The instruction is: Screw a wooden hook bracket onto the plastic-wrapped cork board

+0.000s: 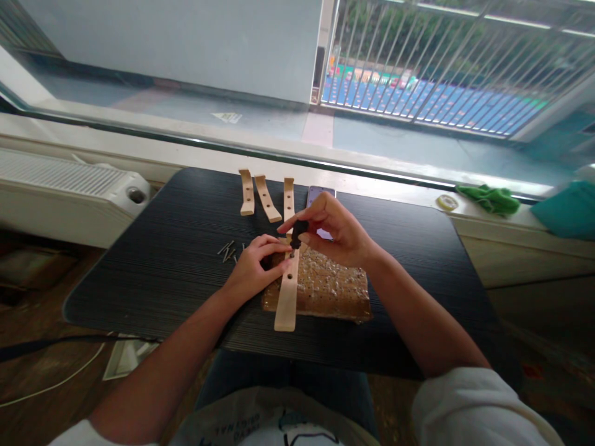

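Observation:
A pale wooden piece with drilled holes (287, 303) lies across a block wrapped in brown tape (332, 288), its near end overhanging the block's front edge. My left hand (255, 263) grips the wooden piece from the left, thumb and fingers around its holes. Between the fingertips of my right hand (337, 229) is a small black knob-like tool (299, 234), held upright over the upper hole area. Its lower tip is too small to make out. Several screws (227, 251) lie loose to the left of my left hand.
Three similar wooden pieces, one of them this curved one (266, 198), lie at the back of the black table (176, 248). A phone (321, 196) is partly behind my right hand. A tape roll (447, 202) and green cloth (490, 199) sit on the windowsill; a radiator (69, 186) stands left.

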A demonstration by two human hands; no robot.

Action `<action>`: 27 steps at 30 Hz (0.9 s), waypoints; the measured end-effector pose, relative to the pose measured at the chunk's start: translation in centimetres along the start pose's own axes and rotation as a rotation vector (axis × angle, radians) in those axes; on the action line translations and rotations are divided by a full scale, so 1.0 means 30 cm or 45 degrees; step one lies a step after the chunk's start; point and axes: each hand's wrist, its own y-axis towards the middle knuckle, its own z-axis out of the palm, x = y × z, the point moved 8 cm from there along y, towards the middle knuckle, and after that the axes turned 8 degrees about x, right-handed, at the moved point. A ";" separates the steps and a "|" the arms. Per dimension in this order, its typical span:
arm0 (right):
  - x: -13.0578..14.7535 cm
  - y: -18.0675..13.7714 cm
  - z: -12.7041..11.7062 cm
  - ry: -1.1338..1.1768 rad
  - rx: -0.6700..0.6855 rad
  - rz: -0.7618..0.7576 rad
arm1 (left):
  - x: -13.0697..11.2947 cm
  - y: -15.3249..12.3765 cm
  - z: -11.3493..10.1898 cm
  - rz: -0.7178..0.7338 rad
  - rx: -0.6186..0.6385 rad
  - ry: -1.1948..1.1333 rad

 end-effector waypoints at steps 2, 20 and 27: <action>-0.013 -0.002 -0.002 0.007 -0.003 0.013 | 0.000 0.000 -0.001 -0.009 0.003 0.008; 0.016 -0.011 -0.035 -0.382 -0.196 -0.146 | 0.000 0.003 -0.003 -0.047 0.016 -0.013; 0.006 -0.013 -0.037 -0.471 -0.298 -0.146 | -0.005 0.005 -0.005 -0.055 0.012 -0.006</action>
